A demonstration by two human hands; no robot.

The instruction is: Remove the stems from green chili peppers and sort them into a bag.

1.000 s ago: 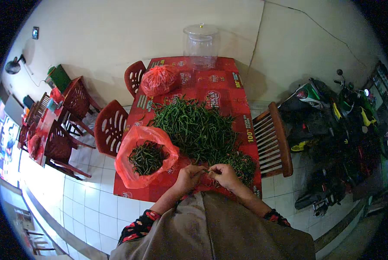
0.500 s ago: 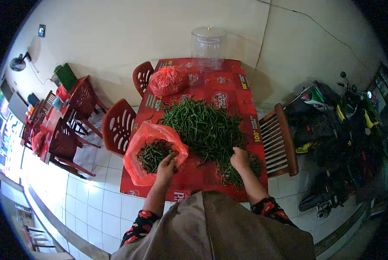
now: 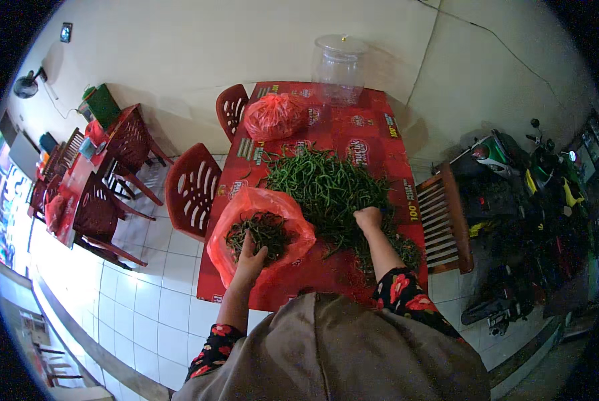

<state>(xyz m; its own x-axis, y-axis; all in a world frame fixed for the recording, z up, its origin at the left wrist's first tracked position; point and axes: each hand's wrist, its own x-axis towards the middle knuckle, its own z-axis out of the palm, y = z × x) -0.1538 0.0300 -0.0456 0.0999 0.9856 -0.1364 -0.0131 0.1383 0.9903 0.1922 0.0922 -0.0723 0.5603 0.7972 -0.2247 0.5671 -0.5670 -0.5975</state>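
A large heap of long, thin green chillies (image 3: 326, 180) is spread over the red table. To its left, an open red plastic bag (image 3: 299, 232) holds a darker mound of chillies and stems (image 3: 272, 234). My left hand (image 3: 248, 257) reaches into the bag mouth, thumb apart from the fingers, resting on that mound. At the right side of the heap is my right hand (image 3: 368, 218), its fingers curled closed at the edge of the chillies; what they pinch is hidden. A smaller pile of fine green pieces (image 3: 406, 254) lies beside my right forearm.
A tied red plastic bag (image 3: 274, 117) and a clear lidded container (image 3: 339, 70) stand at the far end of the red table (image 3: 339, 267). Red plastic chairs (image 3: 191, 190) flank its left, a wooden chair (image 3: 443, 220) its right. Motorbikes (image 3: 513, 200) are parked further right.
My left hand has moved left, deeper over the chillies in the bag, and its fingers have spread. My right hand has shifted slightly up along the heap. The whole view has shifted a little.
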